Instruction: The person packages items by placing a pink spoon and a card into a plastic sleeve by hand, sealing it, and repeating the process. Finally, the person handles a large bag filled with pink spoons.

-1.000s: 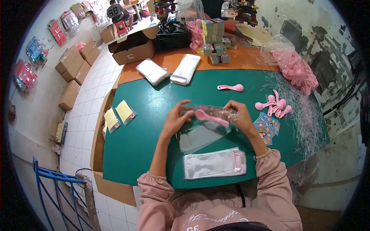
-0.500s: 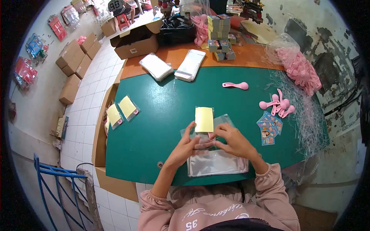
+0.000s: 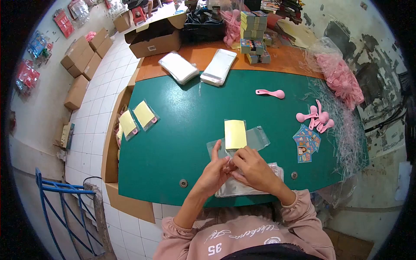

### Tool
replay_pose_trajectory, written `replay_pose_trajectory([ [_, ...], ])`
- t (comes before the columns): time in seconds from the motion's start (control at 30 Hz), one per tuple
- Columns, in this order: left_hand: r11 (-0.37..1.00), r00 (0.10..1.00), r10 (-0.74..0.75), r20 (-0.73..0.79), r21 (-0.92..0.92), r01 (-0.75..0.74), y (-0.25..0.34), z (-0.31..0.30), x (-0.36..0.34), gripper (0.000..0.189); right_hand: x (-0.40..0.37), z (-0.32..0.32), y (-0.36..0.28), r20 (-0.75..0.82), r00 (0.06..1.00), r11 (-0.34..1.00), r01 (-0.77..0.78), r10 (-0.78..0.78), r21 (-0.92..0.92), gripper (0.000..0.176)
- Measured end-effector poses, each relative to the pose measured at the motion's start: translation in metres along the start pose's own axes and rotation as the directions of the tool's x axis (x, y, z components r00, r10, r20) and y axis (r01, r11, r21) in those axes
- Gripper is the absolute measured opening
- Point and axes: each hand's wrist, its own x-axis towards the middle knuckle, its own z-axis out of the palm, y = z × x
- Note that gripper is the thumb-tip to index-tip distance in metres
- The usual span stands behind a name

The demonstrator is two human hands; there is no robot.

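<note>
A person in a dusty-pink sweatshirt [image 3: 260,234] works at a green-topped table [image 3: 173,151], both bare hands meeting at the near end of a clear plastic packet with a pale-yellow rectangular card [image 3: 235,134]. The packet lies just beyond the fingertips, its long axis running away from the body, over a flat, clear plastic bag [image 3: 259,138] set crosswise beneath. The right hand [image 3: 256,171] is nearer its lower edge, fingers bunched and apparently pinching the transparent end; the left hand [image 3: 211,177] angles in from the other side, index finger raised beside the packet, though whether its thumb grips anything cannot be told. A stack of clear plastic bags [image 3: 242,188] sits partly hidden under the hands, while pink plastic spoons [image 3: 323,117] and blue printed cards [image 3: 306,145] lie to the right.
</note>
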Motion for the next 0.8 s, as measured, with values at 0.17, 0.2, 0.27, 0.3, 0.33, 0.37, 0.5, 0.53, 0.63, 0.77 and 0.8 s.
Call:
replay_pose_trajectory([
  [0.17,0.993,0.999,-0.001,-0.044,0.119,0.006,0.006,0.014,-0.001,0.064,0.003,-0.002,-0.004,0.027,0.999,0.991,0.042,-0.039,-0.127,0.024],
  [0.2,0.982,1.000,0.015,-0.025,0.186,-0.010,0.005,0.011,0.001,0.064,0.002,0.001,-0.003,0.031,0.998,0.983,0.065,-0.060,-0.169,0.024],
  [0.27,0.974,0.998,0.057,-0.023,0.220,-0.051,0.003,0.007,0.005,0.065,0.000,0.003,-0.004,0.034,0.996,0.973,0.086,-0.081,-0.212,0.024],
  [0.3,0.963,0.995,0.100,-0.020,0.253,-0.092,0.003,0.005,0.007,0.065,0.000,0.003,-0.004,0.038,0.996,0.970,0.093,-0.087,-0.225,0.023],
  [0.33,0.963,0.995,0.100,-0.018,0.254,-0.092,0.001,0.005,0.008,0.065,0.000,0.003,-0.004,0.041,0.995,0.967,0.099,-0.091,-0.237,0.022],
  [0.37,0.962,0.992,0.122,-0.031,0.248,-0.111,-0.001,0.005,0.009,0.066,0.000,0.001,-0.002,0.039,0.995,0.966,0.096,-0.089,-0.238,0.022],
  [0.5,0.960,0.988,0.155,-0.019,0.238,-0.146,-0.004,0.005,0.013,0.064,-0.004,-0.015,0.006,0.158,0.981,0.994,0.113,-0.110,-0.009,0.020],
  [0.53,0.960,0.987,0.157,-0.018,0.236,-0.148,0.000,0.008,0.012,0.064,-0.004,-0.025,0.009,0.240,0.961,0.984,0.103,-0.135,0.143,0.020],
  [0.63,0.970,0.990,0.120,-0.071,0.219,-0.102,0.012,0.014,0.007,0.056,-0.009,-0.066,0.039,0.330,0.938,0.819,-0.106,-0.106,0.564,0.015],
  [0.77,0.961,1.000,-0.014,0.021,0.277,0.007,0.012,0.010,0.006,0.042,-0.031,-0.141,0.129,0.261,0.911,0.586,-0.406,0.318,0.701,0.013],
  [0.8,0.963,1.000,0.001,-0.013,0.269,0.003,0.011,0.011,0.006,0.038,-0.051,-0.153,0.181,0.009,0.871,0.851,-0.482,0.491,0.209,0.015],
])
